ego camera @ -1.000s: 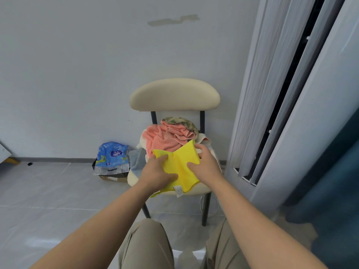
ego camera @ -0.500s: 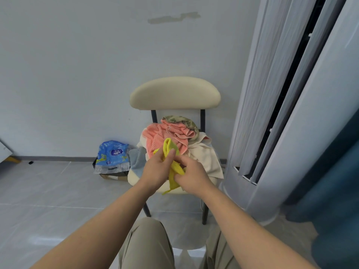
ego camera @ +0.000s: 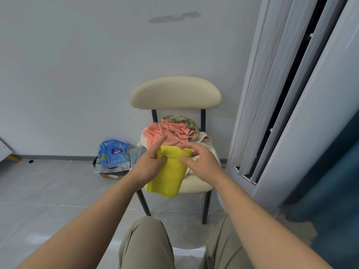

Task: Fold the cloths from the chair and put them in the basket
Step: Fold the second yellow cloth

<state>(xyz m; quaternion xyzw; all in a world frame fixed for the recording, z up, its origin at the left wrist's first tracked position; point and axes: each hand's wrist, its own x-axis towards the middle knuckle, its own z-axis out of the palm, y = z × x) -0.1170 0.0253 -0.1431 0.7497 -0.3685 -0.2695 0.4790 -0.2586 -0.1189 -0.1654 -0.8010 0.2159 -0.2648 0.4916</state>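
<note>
A yellow cloth (ego camera: 169, 175), folded into a narrow hanging strip, is held up in front of the cream chair (ego camera: 175, 92). My left hand (ego camera: 149, 166) pinches its top left corner, index finger pointing up. My right hand (ego camera: 200, 162) grips the top right corner. Behind them on the seat lies a pile: a pink cloth (ego camera: 165, 134), a green patterned cloth (ego camera: 182, 120) and a cream cloth (ego camera: 204, 138). No basket shows in this view.
A blue plastic packet (ego camera: 112, 156) lies on the floor left of the chair, against the wall. Grey vertical blinds (ego camera: 275, 94) and a dark blue curtain (ego camera: 334, 181) stand to the right. My knees (ego camera: 147, 243) fill the lower middle.
The yellow cloth went from spread flat on the seat, to bunched between my hands, to a folded strip hanging from both hands.
</note>
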